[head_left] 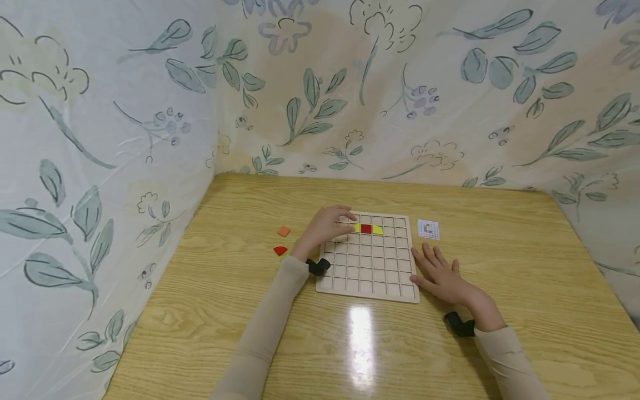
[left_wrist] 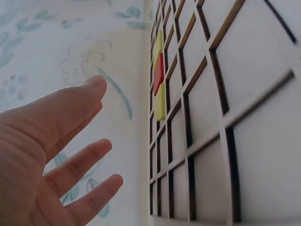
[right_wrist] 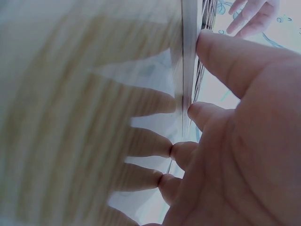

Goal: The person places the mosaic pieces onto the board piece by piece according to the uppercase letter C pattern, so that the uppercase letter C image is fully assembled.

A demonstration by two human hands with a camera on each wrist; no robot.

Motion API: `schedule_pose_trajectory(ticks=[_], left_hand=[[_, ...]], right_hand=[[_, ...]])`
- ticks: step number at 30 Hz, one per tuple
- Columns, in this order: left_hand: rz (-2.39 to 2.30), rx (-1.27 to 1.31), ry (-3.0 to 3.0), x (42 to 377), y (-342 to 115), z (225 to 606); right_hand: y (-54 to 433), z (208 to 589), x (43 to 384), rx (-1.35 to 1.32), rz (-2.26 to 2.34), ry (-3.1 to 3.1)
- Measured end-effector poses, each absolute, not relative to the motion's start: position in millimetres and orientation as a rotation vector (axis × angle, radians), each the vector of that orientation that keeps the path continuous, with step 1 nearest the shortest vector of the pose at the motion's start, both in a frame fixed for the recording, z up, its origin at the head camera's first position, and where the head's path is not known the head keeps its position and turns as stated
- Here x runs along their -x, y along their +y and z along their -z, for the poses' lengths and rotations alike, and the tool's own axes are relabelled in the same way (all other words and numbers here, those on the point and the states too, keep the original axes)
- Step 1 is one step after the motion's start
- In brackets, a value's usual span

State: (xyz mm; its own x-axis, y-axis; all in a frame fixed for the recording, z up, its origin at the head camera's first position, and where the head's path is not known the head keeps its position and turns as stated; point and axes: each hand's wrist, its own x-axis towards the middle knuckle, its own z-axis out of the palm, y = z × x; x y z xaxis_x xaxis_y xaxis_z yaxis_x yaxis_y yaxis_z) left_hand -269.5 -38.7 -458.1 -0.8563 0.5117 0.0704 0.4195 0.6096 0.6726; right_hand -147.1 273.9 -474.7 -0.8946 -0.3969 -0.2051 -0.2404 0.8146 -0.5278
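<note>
A pale wooden grid board (head_left: 370, 296) lies on the table. In one of its upper rows sit a red square tile (head_left: 366, 229) and a yellow tile (head_left: 377, 230) with a rounded corner. Left of the red one is another yellow tile (head_left: 357, 228), partly covered by my left hand (head_left: 331, 225) in the head view. That hand hovers over the board's upper left, thumb and fingers apart, holding nothing; the left wrist view shows a gap between them and the tiles. My right hand (head_left: 442, 278) rests spread on the table, thumb and fingertips at the board's right edge.
Left of the board lie an orange square tile (head_left: 283, 231), a red fan-shaped tile (head_left: 280, 251) and green pieces (head_left: 283, 259) partly hidden by the left forearm. A small printed pattern card (head_left: 428, 229) lies right of the board. Flower-patterned cloth (head_left: 320, 111) hangs behind the table.
</note>
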Motion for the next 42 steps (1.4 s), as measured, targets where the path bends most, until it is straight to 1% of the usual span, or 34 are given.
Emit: schedule_pose_trajectory(ticks=[7, 14, 20, 27, 35, 42], left_hand=[[-1.113, -0.778, 2.682, 261.8, -54.6, 453.3], [-1.049, -0.774, 2.758, 256.8, -75.6, 450.4], [-1.077, -0.708, 2.737, 251.8, -95.4, 448.4], [-1.033, -0.768, 2.779, 253.1, -115.7, 447.9], [-1.043, -0.792, 2.727, 252.5, -140.3, 458.0], [-0.998, -0.827, 2.736, 252.7, -152.8, 465.5]], right_hand=[[274.5, 473.7, 148.1, 0.486, 0.725, 2.689], [274.7, 474.2, 148.8, 0.495, 0.732, 2.682], [275.5, 473.9, 149.8, 0.494, 0.735, 2.676], [277.6, 474.8, 150.8, 0.49, 0.725, 2.686], [275.5, 473.7, 148.2, 0.489, 0.725, 2.683], [275.1, 473.8, 146.8, 0.482, 0.723, 2.693]])
